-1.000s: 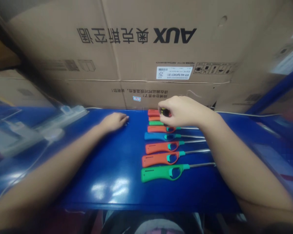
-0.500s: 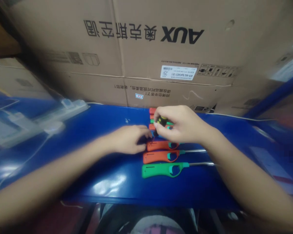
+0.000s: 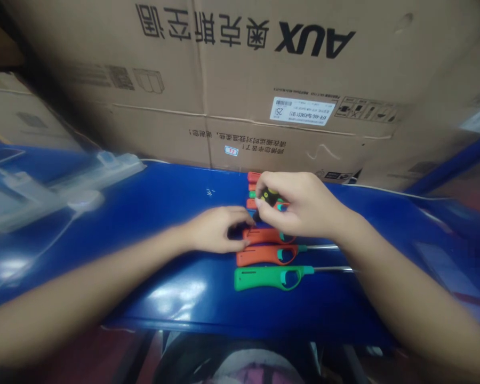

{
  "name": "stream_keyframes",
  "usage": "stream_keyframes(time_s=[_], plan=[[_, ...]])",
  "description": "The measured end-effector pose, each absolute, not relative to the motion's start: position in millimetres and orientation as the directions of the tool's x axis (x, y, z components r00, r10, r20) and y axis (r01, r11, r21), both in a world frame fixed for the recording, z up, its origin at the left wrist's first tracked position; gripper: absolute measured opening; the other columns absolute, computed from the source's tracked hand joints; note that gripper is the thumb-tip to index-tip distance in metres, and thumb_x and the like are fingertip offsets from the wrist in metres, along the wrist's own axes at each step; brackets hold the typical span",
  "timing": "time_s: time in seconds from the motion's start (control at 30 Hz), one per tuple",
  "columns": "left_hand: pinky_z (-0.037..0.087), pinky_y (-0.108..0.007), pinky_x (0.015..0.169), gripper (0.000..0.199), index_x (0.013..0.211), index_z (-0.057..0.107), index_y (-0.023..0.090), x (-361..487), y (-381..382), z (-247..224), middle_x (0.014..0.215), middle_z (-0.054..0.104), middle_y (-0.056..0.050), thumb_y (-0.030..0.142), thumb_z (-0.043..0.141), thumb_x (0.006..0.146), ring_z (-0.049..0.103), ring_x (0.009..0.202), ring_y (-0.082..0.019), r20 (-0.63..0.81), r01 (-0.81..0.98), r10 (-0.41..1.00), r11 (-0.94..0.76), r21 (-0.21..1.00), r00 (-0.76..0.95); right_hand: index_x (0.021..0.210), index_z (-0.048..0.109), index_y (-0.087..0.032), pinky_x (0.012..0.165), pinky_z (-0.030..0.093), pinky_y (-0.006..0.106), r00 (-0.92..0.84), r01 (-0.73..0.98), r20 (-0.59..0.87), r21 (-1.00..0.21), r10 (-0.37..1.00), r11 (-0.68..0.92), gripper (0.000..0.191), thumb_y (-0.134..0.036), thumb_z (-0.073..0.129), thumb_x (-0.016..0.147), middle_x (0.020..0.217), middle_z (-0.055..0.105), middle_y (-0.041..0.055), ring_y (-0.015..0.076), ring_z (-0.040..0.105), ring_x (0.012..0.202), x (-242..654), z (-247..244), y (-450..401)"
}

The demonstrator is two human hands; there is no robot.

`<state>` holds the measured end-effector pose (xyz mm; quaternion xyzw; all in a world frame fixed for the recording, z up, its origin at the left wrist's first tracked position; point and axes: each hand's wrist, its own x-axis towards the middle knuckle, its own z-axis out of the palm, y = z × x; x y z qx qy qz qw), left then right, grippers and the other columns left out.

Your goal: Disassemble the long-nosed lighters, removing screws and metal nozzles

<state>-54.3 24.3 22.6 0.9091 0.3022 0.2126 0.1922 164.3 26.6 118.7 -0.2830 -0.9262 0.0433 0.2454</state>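
Note:
Long-nosed gas lighters lie in a column, their handles to the left and metal tubes to the right. My right hand (image 3: 292,205) is closed round a black and yellow screwdriver (image 3: 267,196), its dark lower end pointing down at the lighters; the tip is hard to make out. My left hand (image 3: 220,229) curls at the butt of an orange lighter (image 3: 264,235), thumb and fingers on either side of it. A blue lighter (image 3: 250,212) is mostly hidden under my hands. Nearer me lie another orange lighter (image 3: 260,256) and a green lighter (image 3: 264,278).
A big cardboard box (image 3: 164,128) with upside-down print stands behind the blue table (image 3: 144,298). To the left are a white power strip (image 3: 120,168) and a white plug-like piece with a cable (image 3: 86,200). More lighters, partly covered, lie near the box.
The view has shifted slightly, so the box print sits higher and further right. My hands keep nearly the same place, the left thumb now a little closer over the orange lighter's butt.

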Motion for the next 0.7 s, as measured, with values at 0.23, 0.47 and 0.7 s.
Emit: stream_keyframes(time_s=[0.23, 0.47, 0.7], plan=[[0.05, -0.028, 0.073, 0.029, 0.108, 0.068, 0.017, -57, 32, 9, 0.101, 0.068, -0.006, 0.028, 0.068, 0.081, 0.062, 0.083, -0.018, 0.309, 0.411, 0.611, -0.751, 0.516, 0.729, 0.083, 0.061, -0.019, 0.06, 0.031, 0.026, -0.712, 0.515, 0.447, -0.192, 0.542, 0.835, 0.009, -0.024, 0.054, 0.081, 0.075, 0.068, 0.0002, 0.0132, 0.055, 0.063, 164, 114, 29], [0.049, -0.026, 0.07, 0.025, 0.102, 0.07, 0.016, -55, 36, 0, 0.092, 0.068, -0.005, 0.032, 0.07, 0.083, 0.06, 0.076, -0.015, 0.364, 0.366, 0.613, -0.747, 0.555, 0.701, 0.078, 0.057, -0.019, 0.06, 0.032, 0.027, -0.64, 0.61, 0.465, -0.177, 0.612, 0.773, 0.033, -0.046, 0.051, 0.096, 0.073, 0.067, 0.0019, 0.0138, 0.054, 0.061, 155, 105, 29], [0.049, -0.027, 0.069, 0.02, 0.095, 0.071, 0.017, -54, 36, 1, 0.092, 0.068, -0.004, 0.033, 0.072, 0.082, 0.06, 0.076, -0.015, 0.382, 0.342, 0.623, -0.735, 0.586, 0.683, 0.115, 0.055, -0.016, 0.067, 0.039, 0.029, -0.666, 0.625, 0.401, -0.16, 0.629, 0.764, 0.026, -0.031, 0.048, 0.095, 0.1, 0.072, 0.0087, 0.0195, 0.062, 0.075, 152, 108, 23]])
